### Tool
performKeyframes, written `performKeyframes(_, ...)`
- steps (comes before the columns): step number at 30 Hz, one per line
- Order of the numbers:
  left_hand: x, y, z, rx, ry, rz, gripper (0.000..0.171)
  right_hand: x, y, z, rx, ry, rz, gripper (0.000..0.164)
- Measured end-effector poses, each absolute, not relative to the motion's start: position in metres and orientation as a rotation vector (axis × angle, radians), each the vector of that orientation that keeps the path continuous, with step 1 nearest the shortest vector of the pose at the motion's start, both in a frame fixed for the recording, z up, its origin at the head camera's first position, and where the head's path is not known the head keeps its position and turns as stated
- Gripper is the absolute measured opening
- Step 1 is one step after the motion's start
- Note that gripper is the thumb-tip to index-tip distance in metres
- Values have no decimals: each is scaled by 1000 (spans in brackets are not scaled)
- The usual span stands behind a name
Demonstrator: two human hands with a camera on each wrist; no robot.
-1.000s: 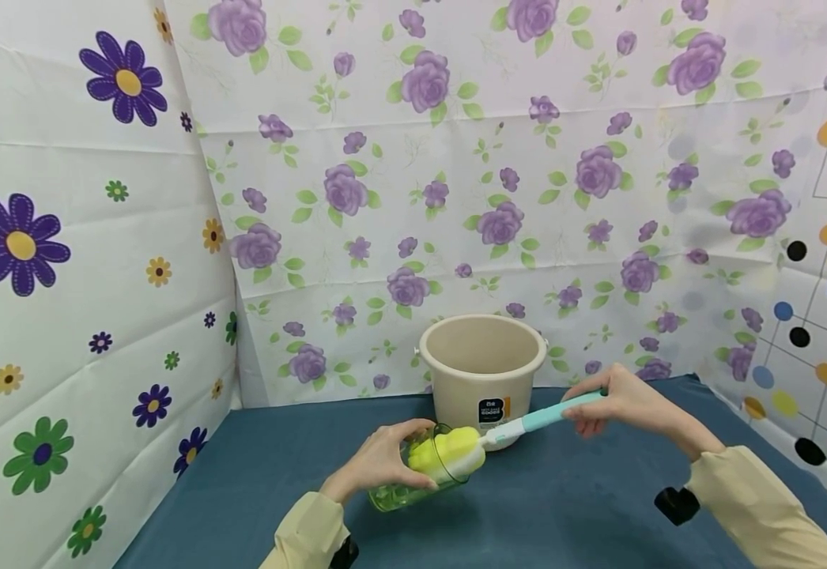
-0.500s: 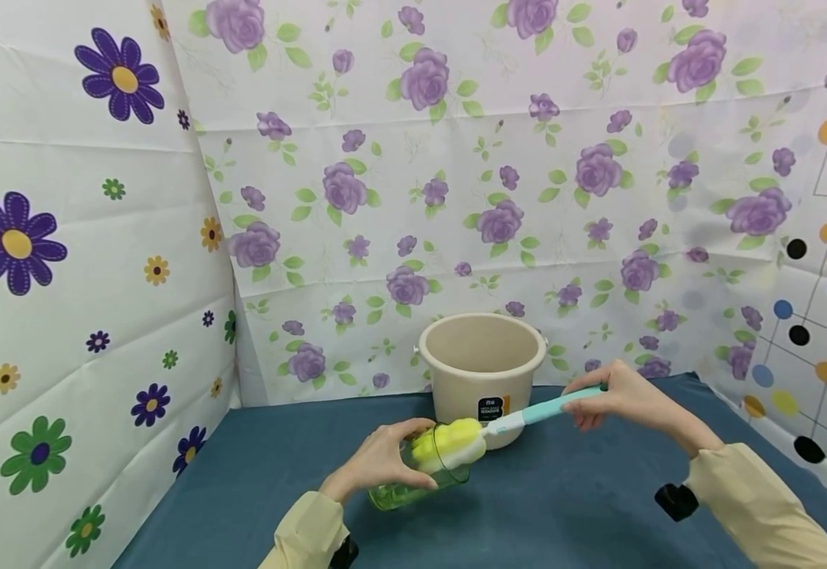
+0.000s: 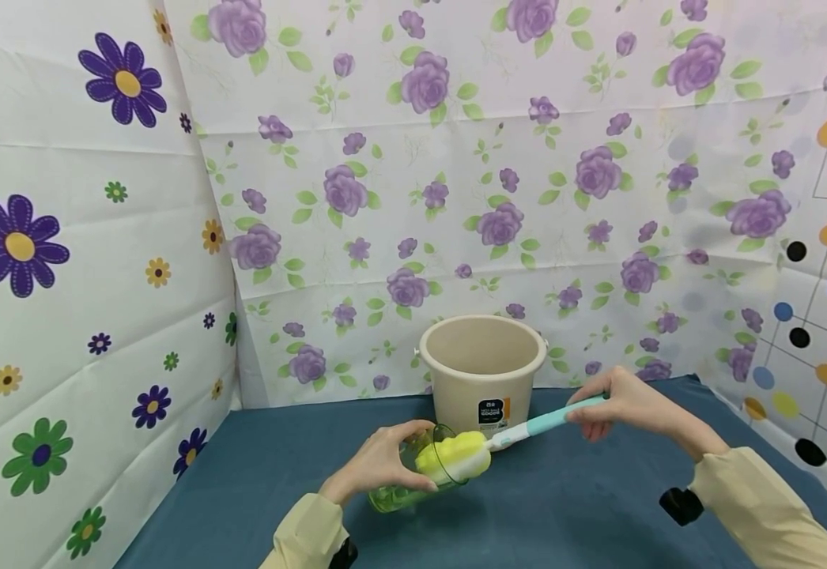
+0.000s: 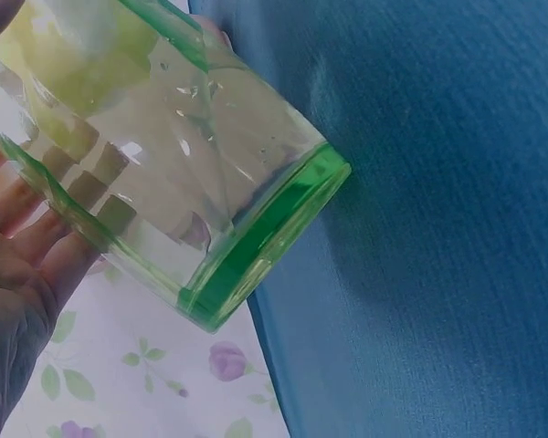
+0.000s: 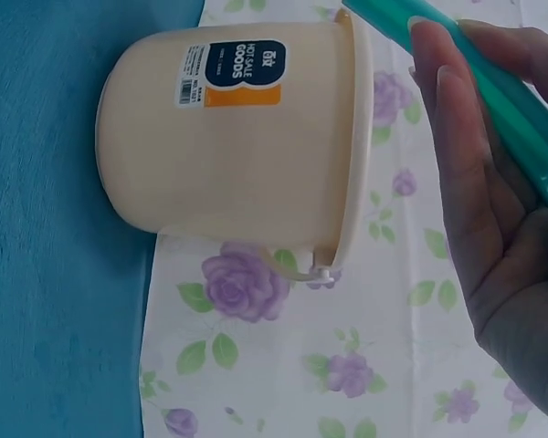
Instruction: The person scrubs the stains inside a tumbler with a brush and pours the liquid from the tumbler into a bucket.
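Observation:
In the head view my left hand (image 3: pixel 378 461) grips a clear green glass (image 3: pixel 402 495) tilted on its side, its mouth toward the right. The left wrist view shows the fingers wrapped along the wall of the glass and its thick green base (image 4: pixel 265 242). My right hand (image 3: pixel 623 401) holds the turquoise and white handle of a bottle brush (image 3: pixel 559 418). The brush's yellow and white sponge head (image 3: pixel 456 456) sits partly inside the glass, with its handle end sticking out past the rim. In the right wrist view the fingers pinch the turquoise handle (image 5: pixel 498 100).
A beige bucket (image 3: pixel 485 379) with a dark label stands upright behind the glass, near the back of the blue tablecloth (image 3: pixel 300 442). Flower-printed sheets (image 3: pixel 356 261) hang at the back and left, and a dotted one (image 3: pixel 819 332) on the right.
My right hand has drawn the brush slightly to the right and down, so the sponge head sits a little farther out of the glass. The left hand and glass have hardly moved.

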State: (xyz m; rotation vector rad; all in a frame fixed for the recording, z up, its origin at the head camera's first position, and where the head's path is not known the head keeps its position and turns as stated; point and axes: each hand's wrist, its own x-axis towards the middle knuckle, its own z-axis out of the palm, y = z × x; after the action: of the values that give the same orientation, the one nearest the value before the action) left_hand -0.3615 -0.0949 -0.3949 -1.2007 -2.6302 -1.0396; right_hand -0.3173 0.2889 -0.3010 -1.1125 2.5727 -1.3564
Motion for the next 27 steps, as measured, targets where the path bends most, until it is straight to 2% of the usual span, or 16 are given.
performKeyframes(19,-362,-96,-394,-1219,-2598,-1054,80,-322,271,-312,-1053,2546,-1436,22)
performKeyframes(27,-363,-97,-394,-1239,-2589,-1065,78,-323,261,-317,-1087,2513,-1480,20)
